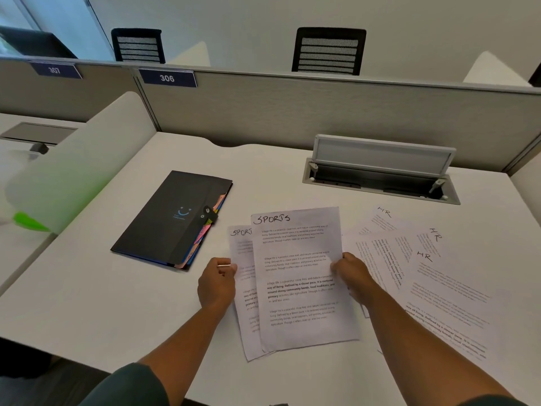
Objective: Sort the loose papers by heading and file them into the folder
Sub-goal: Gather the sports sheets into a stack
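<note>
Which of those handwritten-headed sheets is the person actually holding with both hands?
The white printed sheet headed SPORTS, gripped at its edges by the left hand and right hand; the HR-headed sheets lie untouched.

Two sheets headed SPORTS (301, 276) are counted, one overlapping the other. Three HR headings are seen on the spread of HR sheets (439, 288); the exact number of sheets there cannot be told. One black folder (167, 221) is counted on the worktop (117, 303). Two chairs (329, 51) and two numbered plates (167, 78) are seen beyond.
</note>
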Tool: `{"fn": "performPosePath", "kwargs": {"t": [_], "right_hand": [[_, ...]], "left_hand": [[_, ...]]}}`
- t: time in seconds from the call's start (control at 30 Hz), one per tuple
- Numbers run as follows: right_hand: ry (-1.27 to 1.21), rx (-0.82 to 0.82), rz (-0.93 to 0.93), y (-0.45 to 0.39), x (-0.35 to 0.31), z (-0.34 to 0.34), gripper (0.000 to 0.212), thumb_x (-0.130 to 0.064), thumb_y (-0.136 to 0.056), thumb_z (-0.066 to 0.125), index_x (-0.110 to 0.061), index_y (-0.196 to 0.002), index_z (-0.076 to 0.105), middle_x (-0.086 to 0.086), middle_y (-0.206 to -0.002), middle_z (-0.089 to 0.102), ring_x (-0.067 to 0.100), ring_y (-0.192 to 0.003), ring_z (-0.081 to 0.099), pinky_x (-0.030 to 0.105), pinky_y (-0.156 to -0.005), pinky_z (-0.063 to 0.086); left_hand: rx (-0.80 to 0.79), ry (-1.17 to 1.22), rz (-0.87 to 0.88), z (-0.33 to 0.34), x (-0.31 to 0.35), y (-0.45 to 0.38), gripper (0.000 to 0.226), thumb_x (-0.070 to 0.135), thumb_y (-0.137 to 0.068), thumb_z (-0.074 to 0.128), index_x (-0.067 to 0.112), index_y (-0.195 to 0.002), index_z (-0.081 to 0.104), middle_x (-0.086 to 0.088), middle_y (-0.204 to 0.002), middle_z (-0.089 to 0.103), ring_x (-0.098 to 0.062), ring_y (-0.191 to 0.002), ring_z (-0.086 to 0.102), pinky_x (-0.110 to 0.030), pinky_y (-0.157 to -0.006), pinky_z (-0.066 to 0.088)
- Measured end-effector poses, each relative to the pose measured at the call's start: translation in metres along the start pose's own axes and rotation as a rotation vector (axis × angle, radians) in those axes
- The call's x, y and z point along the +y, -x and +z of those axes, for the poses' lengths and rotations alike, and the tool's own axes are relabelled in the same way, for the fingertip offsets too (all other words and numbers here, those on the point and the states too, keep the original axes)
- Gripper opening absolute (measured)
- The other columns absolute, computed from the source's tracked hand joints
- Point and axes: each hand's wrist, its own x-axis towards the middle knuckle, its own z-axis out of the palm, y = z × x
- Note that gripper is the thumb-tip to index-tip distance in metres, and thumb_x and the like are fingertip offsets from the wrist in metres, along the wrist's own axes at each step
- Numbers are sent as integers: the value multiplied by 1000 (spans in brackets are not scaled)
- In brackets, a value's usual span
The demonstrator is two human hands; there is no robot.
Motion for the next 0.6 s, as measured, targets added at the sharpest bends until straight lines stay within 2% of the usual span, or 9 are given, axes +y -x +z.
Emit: {"fn": "performPosePath", "kwargs": {"t": [0.1, 0.27, 0.4, 0.5, 0.6], "right_hand": [[-18, -8, 10, 0, -1, 3, 29, -9, -82, 48, -19, -107, 59, 3, -106, 66, 27, -99, 62, 49, -91, 54], [14, -24, 20, 0, 0, 6, 32, -9, -84, 47, -20, -113, 56, 3, -108, 65, 27, -100, 62, 50, -91, 53], [-10, -18, 25, -1, 0, 7, 34, -9, -85, 48, -19, -117, 56, 3, -109, 65, 27, -100, 62, 49, -89, 54], [-40, -20, 36, -3, 0, 7, 33, -8, -85, 48, -18, -115, 56, 5, -109, 65, 28, -100, 62, 50, -90, 54], [-63, -25, 37, -4, 0, 7, 33, -8, -84, 48, -18, -114, 57, 5, -109, 66, 28, -101, 62, 51, -91, 53]], "left_hand": [[-6, -13, 27, 2, -1, 0, 13, 38, -95, 61, 25, -97, 58, 7, -92, 68, -14, -74, 68, -25, -59, 54], [26, -35, 17, 5, 0, -3, 16, 37, -95, 60, 23, -94, 55, 6, -90, 67, -13, -73, 67, -30, -64, 57], [54, -19, 45, 6, 2, -7, 15, 36, -94, 61, 24, -95, 53, 2, -98, 63, -18, -85, 66, -32, -68, 57], [122, 9, 105, 7, 6, -7, 10, 30, -95, 61, 25, -97, 53, 1, -105, 55, -19, -97, 57, -34, -75, 57], [61, 97, 149, 8, 13, -5, 7, 29, -99, 54, 24, -96, 49, 2, -99, 57, -21, -94, 62, -27, -67, 55]]}}
